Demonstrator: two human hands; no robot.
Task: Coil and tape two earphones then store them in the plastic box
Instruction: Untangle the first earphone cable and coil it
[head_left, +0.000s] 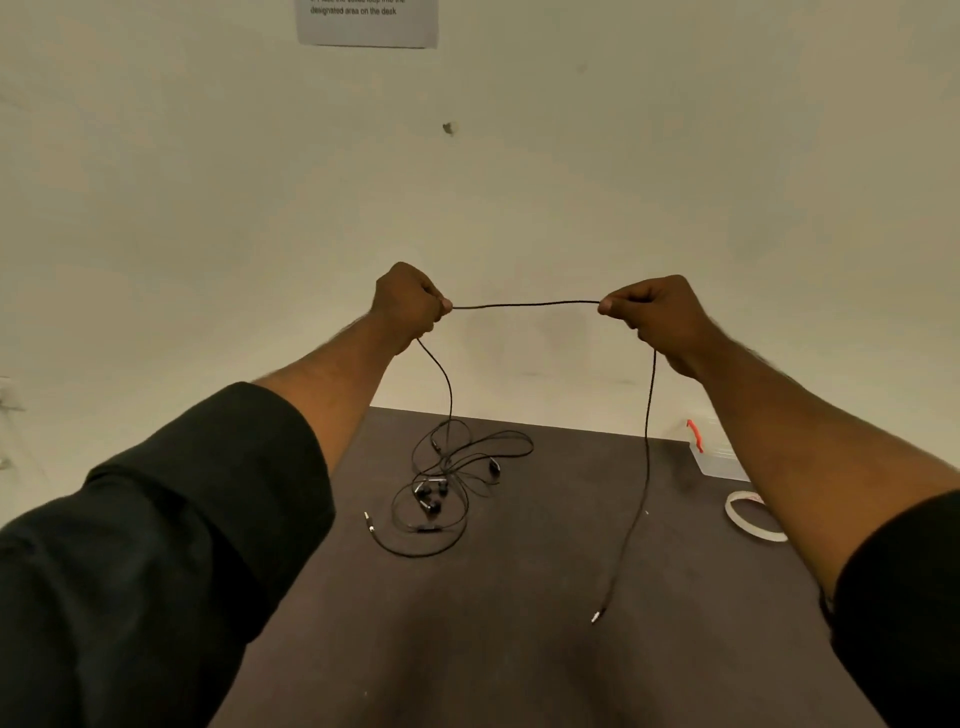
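I see both hands raised above the dark table (519, 649), the left hand (408, 306) and right hand (657, 317) each pinched shut on one black earphone cable (524, 304) stretched between them — its plug (596, 617) dangles below the right. The other earphone's tangle (447, 488) lies on the table; the plastic box (719, 460) and tape roll (750, 517) sit at the right edge.

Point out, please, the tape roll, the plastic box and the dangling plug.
tape roll (748, 525): head view, on its near white rim.
plastic box (719, 462): head view, on its clear lid beside the orange latch.
plug (596, 617): head view, on the metal tip.
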